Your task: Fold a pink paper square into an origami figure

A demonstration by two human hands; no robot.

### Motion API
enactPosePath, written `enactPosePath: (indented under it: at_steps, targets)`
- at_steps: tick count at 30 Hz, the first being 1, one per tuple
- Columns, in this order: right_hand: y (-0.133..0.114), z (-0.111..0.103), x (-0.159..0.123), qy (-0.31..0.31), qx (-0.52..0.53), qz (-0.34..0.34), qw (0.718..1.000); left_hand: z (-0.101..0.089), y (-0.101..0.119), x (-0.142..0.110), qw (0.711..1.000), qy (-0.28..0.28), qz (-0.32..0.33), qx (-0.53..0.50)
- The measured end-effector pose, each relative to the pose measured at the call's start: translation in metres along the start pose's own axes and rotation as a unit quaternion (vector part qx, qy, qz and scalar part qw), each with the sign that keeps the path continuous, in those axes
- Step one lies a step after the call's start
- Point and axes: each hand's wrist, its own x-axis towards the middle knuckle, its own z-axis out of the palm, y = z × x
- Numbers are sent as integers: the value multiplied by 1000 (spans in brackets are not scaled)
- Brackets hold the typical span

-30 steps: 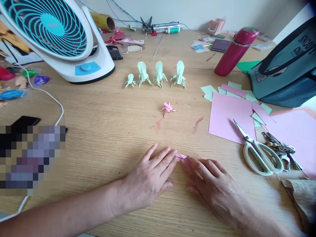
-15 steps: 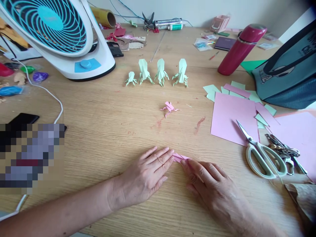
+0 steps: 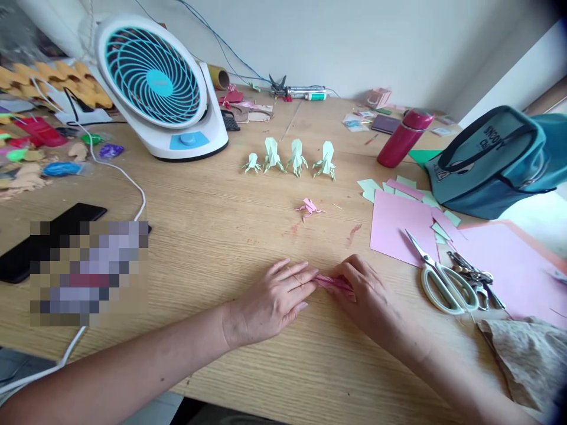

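A narrow piece of folded pink paper (image 3: 328, 281) lies on the wooden table between my hands. My left hand (image 3: 283, 301) is stretched flat, its fingertips on the left end of the paper and the fingers slightly apart. At the other end my right hand (image 3: 365, 295) is closed on the paper, thumb and fingers curled around it; part of the paper is hidden under them. Beyond my hands stands a small pink origami figure (image 3: 309, 206) with thin legs. Farther back, several pale green origami figures (image 3: 296, 158) are lined up in a row.
To the right lie white-handled scissors (image 3: 447, 289), a bunch of keys (image 3: 476, 277), a pink paper sheet (image 3: 398, 227) and paper offcuts. A red flask (image 3: 405, 139) and a teal bag (image 3: 487, 165) stand behind. At left are a fan (image 3: 162, 88), a black phone (image 3: 53, 239) and a white cable.
My right hand has turned and now grips more of the pink paper from above. My left hand stays flat at its end. The view has tilted up and shifted.
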Motion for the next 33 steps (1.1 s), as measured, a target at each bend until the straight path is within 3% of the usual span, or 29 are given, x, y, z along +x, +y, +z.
enactPosePath:
  at_steps: [6, 10, 16, 18, 21, 23, 26, 33]
  targets:
    - [-14, 2, -3, 0, 90, 66, 994, 3, -3, 5, 982, 98, -108, -121]
    - [-21, 0, -3, -1, 223, 150, 963, 4, -9, 15, 940, 150, -176, -249]
    - [-20, 10, -2, 35, 403, 162, 900, -8, -11, 38, 845, 52, -251, -470]
    - [-20, 9, -2, 35, 452, 152, 878, -16, -13, 46, 840, 37, -246, -482]
    - [-19, -1, -1, -12, 519, 141, 843, -29, -19, 62, 862, -13, -194, -467]
    - [-18, -9, -1, -43, 505, 130, 852, -36, -23, 74, 860, -29, -184, -474]
    - [-13, -16, -2, -22, 490, 116, 864, -37, -25, 91, 846, -43, -182, -500]
    - [-4, -4, -4, 51, 488, 139, 860, -10, -10, 103, 780, -43, -198, -592]
